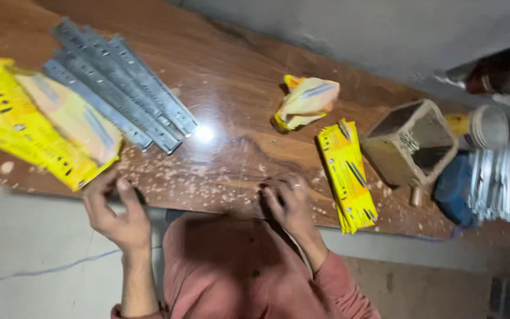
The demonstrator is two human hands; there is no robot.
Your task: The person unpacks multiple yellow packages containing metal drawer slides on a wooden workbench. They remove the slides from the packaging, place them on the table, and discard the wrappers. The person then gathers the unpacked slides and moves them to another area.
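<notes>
Left hand (119, 215) half-open at seven o'clock, gripping nothing; could knock yellow packets (36, 127), scattering sawdust (208, 177).

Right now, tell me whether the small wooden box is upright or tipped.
Tipped: the wooden box lies on its side, its open mouth showing metal hardware inside.

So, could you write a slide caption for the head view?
Two hands rest on a dusty wooden board beside metal drawer slides.
</notes>
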